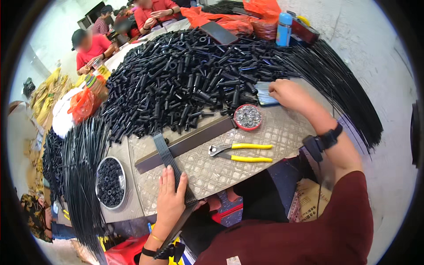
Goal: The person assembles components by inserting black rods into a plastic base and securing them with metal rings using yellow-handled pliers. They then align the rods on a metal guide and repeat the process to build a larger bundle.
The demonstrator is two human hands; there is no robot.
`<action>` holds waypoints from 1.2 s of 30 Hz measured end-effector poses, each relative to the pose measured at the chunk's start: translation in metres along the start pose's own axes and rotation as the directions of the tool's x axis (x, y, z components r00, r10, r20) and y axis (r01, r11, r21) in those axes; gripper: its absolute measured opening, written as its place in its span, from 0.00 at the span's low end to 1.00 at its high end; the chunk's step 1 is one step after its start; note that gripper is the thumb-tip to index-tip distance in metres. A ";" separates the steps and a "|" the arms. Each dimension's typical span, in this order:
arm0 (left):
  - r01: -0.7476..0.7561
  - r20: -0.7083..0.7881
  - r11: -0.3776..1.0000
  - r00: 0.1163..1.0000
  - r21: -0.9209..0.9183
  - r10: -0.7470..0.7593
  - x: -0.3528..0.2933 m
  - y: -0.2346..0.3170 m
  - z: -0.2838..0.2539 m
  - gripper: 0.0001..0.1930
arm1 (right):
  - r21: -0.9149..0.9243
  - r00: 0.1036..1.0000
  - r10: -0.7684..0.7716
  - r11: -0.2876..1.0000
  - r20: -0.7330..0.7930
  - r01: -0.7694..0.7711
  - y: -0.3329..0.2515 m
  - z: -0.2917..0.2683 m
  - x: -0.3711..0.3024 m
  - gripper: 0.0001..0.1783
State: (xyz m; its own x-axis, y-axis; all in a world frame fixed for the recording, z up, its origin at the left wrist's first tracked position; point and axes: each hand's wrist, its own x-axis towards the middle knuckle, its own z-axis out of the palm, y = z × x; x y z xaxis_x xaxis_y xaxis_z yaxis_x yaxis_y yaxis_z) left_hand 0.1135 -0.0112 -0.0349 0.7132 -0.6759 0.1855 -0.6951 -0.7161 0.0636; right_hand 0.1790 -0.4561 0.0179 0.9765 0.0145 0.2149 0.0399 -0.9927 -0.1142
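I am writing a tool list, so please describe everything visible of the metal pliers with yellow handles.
The metal pliers with yellow handles have a blunt, grey head and two long, plastic-looking grips, spread apart. They lie on the beige patterned tabletop, head left, handles right, nearer the person than the round red bowl of silvery pieces. Neither left hand nor right hand touches them. Jaw opening is too small to judge.

Low, just left of the frame's middle, I see the left hand [171, 198] lying flat, fingers straight, thumb spread. Right of centre, the right forearm [319, 119] slants up to the right hand [289, 93], fingers bent.
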 end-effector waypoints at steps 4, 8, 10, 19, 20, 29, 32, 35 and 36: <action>0.013 0.005 0.996 1.000 -0.084 -0.013 0.008 0.009 -0.008 0.49 | -0.043 0.998 -0.014 0.999 0.054 0.016 0.031 0.030 0.004 0.10; 0.038 0.018 0.995 0.999 -0.089 -0.036 0.008 0.013 -0.011 0.49 | -0.012 0.998 -0.052 0.999 -0.034 0.051 0.030 0.023 0.002 0.09; 0.042 0.007 0.994 0.999 -0.101 -0.042 0.007 0.012 -0.010 0.50 | 0.000 0.999 -0.041 0.999 -0.034 0.041 0.027 0.020 0.001 0.08; 0.048 0.007 0.993 0.999 -0.103 -0.048 0.003 0.013 -0.014 0.48 | 0.112 0.965 -0.103 0.985 -0.243 0.134 0.038 0.031 0.001 0.07; 0.059 0.012 0.993 0.998 -0.098 -0.058 0.004 0.011 -0.012 0.48 | 0.086 0.965 -0.100 0.989 -0.243 0.124 0.034 0.024 0.000 0.06; 0.014 -0.021 0.997 1.000 -0.070 -0.016 -0.027 0.019 -0.003 0.39 | 0.376 0.872 -0.477 0.792 -0.110 0.481 -0.150 0.007 0.009 0.10; 0.020 -0.007 0.997 1.000 -0.080 -0.021 -0.034 0.024 -0.007 0.39 | 0.450 0.847 -0.531 0.749 -0.031 0.486 -0.196 0.031 0.020 0.09; 0.031 -0.006 0.995 0.999 -0.095 -0.032 -0.036 0.024 -0.006 0.36 | 0.418 0.831 -0.550 0.738 -0.082 0.530 -0.220 0.058 0.034 0.08; 0.028 -0.008 0.997 1.000 -0.079 -0.029 -0.037 0.023 -0.005 0.35 | 0.391 0.838 -0.543 0.760 -0.056 0.519 -0.224 0.062 0.037 0.08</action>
State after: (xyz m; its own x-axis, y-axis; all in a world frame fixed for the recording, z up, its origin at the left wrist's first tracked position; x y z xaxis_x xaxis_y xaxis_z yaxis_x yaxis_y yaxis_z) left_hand 0.0703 -0.0021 -0.0352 0.7321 -0.6536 0.1919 -0.6798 -0.7188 0.1457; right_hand 0.2196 -0.2254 -0.0089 0.7846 0.5443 0.2968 0.6198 -0.7001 -0.3545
